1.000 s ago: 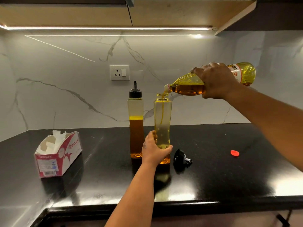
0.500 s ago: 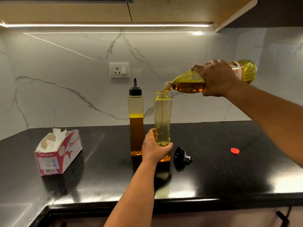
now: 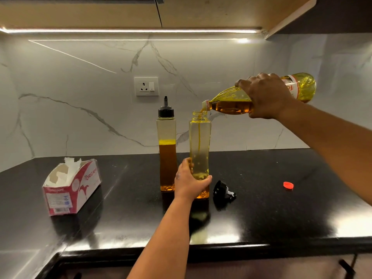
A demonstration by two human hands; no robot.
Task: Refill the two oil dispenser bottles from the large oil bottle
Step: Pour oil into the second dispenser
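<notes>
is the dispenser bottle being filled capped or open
Open: the dispenser bottle has a bare neck taking the oil stream, and its black cap lies on the counter.

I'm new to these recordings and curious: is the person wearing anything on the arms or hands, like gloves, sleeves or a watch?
Nothing that shows. The left hand and right hand are bare, without gloves, and no rings are visible. Both forearms are uncovered as far as the picture reaches, with no sleeve, watch or band in sight.

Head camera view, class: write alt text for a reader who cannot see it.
A right hand tips a large oil bottle, pouring a thin stream into an uncapped dispenser bottle gripped low by the left hand on a black counter. A capped, part-full dispenser stands beside it.
</notes>
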